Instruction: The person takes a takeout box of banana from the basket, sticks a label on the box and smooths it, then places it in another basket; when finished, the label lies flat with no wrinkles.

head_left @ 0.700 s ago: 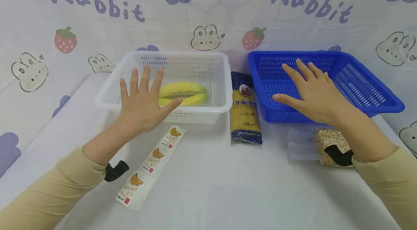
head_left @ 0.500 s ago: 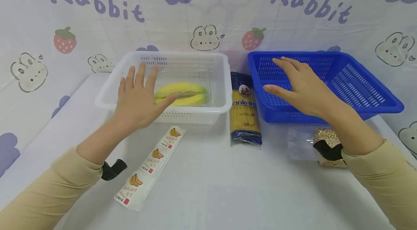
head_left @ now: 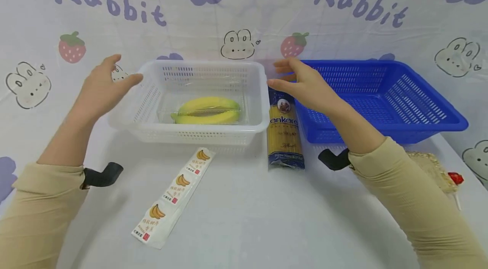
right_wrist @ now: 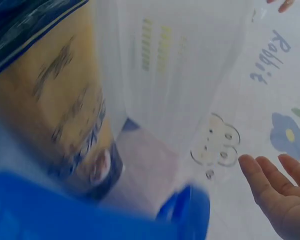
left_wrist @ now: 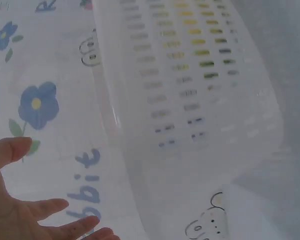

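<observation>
In the head view my left hand (head_left: 98,93) hovers at the left end of a white plastic basket (head_left: 198,128), thumb and fingers spread. The left wrist view shows that hand apart from the basket's wall (left_wrist: 215,160). Inside the basket lie yellow bananas (head_left: 213,102) with greenish ends, in a clear plastic box. My right hand (head_left: 310,87) is over the gap between the white basket and a blue basket (head_left: 381,131), its thumb tip near the white rim. Below it lies a pack of ankara spaghetti (head_left: 285,135). Neither hand holds anything.
A paper strip with banana prints (head_left: 173,197) lies in front of the white basket. At the right, a bag of grains (head_left: 428,165) is partly hidden by the sleeve, beside a small red item (head_left: 456,178) with a white stick. A printed cloth hangs behind.
My left hand has moved left, from over the white basket to its left end. The right hand has moved left from above the blue basket, uncovering its inside and a red item on the right.
</observation>
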`<action>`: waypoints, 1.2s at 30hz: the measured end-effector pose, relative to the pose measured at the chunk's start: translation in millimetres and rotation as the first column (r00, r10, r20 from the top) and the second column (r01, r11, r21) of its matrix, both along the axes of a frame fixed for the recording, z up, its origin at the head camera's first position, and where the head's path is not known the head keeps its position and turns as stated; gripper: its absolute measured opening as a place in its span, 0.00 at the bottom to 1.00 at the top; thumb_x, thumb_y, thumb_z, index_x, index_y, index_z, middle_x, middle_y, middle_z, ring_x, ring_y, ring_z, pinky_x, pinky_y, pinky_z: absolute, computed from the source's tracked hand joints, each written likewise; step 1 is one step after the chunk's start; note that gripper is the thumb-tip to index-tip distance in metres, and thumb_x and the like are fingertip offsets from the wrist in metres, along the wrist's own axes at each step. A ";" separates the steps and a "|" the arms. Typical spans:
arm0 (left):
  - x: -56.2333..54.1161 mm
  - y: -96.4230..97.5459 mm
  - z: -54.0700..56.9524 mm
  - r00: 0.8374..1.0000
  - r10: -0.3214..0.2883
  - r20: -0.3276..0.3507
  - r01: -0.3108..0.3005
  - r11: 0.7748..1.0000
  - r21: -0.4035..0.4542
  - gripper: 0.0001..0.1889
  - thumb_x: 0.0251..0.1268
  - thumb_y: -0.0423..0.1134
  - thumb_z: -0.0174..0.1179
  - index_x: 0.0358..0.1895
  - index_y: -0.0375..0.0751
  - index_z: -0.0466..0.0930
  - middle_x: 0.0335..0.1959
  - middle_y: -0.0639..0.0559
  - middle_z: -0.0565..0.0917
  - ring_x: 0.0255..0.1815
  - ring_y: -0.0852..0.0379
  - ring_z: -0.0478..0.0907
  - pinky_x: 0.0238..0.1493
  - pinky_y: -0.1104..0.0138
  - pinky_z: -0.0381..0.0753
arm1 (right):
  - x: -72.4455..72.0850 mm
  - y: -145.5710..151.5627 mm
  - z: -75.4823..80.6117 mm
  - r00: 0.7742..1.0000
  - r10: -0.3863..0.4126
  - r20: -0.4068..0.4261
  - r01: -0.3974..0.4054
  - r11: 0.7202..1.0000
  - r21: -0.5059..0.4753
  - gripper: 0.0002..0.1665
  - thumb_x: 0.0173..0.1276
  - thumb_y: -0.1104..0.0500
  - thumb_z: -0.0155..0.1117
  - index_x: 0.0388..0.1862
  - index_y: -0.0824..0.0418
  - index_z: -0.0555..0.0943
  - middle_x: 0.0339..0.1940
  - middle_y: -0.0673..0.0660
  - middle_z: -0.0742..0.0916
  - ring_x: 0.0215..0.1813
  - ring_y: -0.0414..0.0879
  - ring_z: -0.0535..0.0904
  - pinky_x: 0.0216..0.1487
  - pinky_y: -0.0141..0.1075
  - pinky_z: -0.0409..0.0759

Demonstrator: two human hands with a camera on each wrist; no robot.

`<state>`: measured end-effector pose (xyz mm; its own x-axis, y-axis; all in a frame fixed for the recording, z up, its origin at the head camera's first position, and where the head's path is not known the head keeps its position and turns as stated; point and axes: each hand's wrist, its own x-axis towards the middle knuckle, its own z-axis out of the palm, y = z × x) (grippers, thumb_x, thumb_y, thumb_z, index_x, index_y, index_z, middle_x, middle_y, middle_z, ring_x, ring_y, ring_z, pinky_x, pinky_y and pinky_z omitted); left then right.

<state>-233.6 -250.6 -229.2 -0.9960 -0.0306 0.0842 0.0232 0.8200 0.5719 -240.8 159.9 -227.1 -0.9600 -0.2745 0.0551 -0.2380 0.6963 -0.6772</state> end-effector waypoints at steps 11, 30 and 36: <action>-30.5 -61.9 -23.3 0.930 -0.123 0.347 0.003 0.945 0.326 0.49 0.71 0.68 0.41 0.80 0.45 0.29 0.79 0.35 0.50 0.70 0.42 0.63 0.63 0.63 0.75 | -31.0 -37.7 -15.4 0.980 0.075 0.182 -0.041 0.982 -0.185 0.42 0.71 0.41 0.59 0.76 0.57 0.57 0.76 0.58 0.68 0.72 0.52 0.70 0.70 0.47 0.75; -40.8 -87.7 -59.6 0.874 -0.296 0.386 -0.123 0.634 0.763 0.29 0.73 0.33 0.54 0.72 0.59 0.59 0.46 0.70 0.82 0.43 0.66 0.84 0.44 0.69 0.85 | -55.0 -71.5 -23.3 0.925 0.073 0.373 0.058 0.943 -0.329 0.49 0.69 0.41 0.62 0.79 0.57 0.52 0.81 0.56 0.60 0.79 0.60 0.60 0.78 0.49 0.64; -37.5 -88.8 -63.2 0.882 -0.322 0.343 -0.124 0.544 0.830 0.22 0.73 0.30 0.53 0.60 0.63 0.72 0.46 0.65 0.85 0.42 0.62 0.86 0.42 0.67 0.86 | -57.1 -81.2 -28.5 0.923 0.063 0.378 0.065 0.946 -0.316 0.51 0.68 0.42 0.63 0.80 0.59 0.50 0.82 0.55 0.58 0.82 0.55 0.53 0.76 0.59 0.61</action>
<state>-271.2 -339.4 -292.5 -0.9131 0.2391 -0.3303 -0.3413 -0.0048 0.9399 -297.9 78.7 -255.6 -0.9253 -0.3026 -0.2285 0.0817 0.4296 -0.8993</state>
